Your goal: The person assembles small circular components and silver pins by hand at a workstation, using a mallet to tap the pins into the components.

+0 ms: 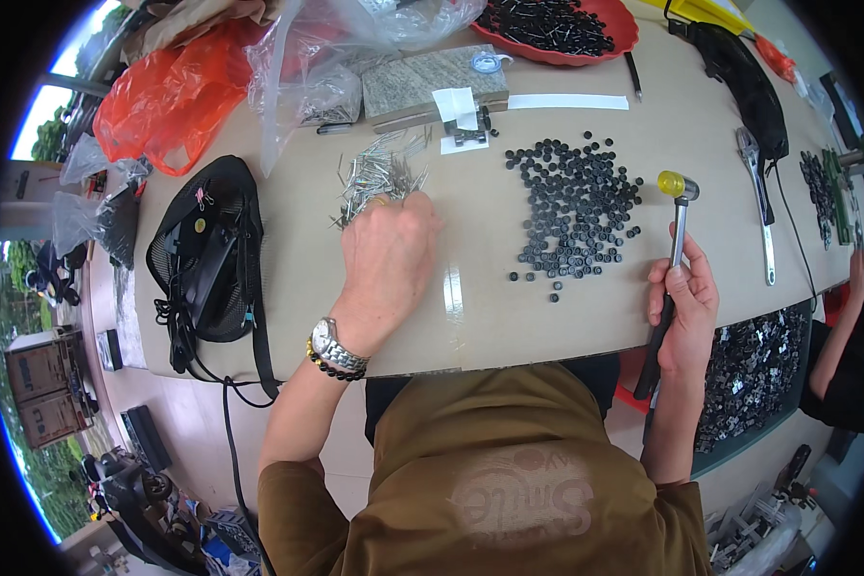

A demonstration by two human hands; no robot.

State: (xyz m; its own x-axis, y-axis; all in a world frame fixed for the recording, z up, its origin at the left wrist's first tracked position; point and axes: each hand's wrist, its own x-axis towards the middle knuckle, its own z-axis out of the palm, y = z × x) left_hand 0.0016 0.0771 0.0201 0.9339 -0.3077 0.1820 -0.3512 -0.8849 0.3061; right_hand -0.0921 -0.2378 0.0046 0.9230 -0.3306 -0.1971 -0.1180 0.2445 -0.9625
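My left hand (394, 248), with a watch and a bead bracelet at its wrist, reaches to the near edge of a loose pile of thin silver metal pins (379, 175). Its fingers are curled down against the pile, and the fingertips are hidden behind the knuckles. In my right hand (686, 302) is a small hammer (680, 230), gripped by its black handle and held upright, its yellow round-faced head at the top. Between my hands lies a spread of small black round caps (576, 206). A small metal fixture (468, 132) sits beyond them, by white paper.
A stone block (432, 86) and clear plastic bags (317, 58) lie at the back. A red bowl (605, 53) holds black pins. At left is a black mesh pouch (206, 250) with cables; at right, a wrench (758, 206). Another person's arm (840, 331) shows far right.
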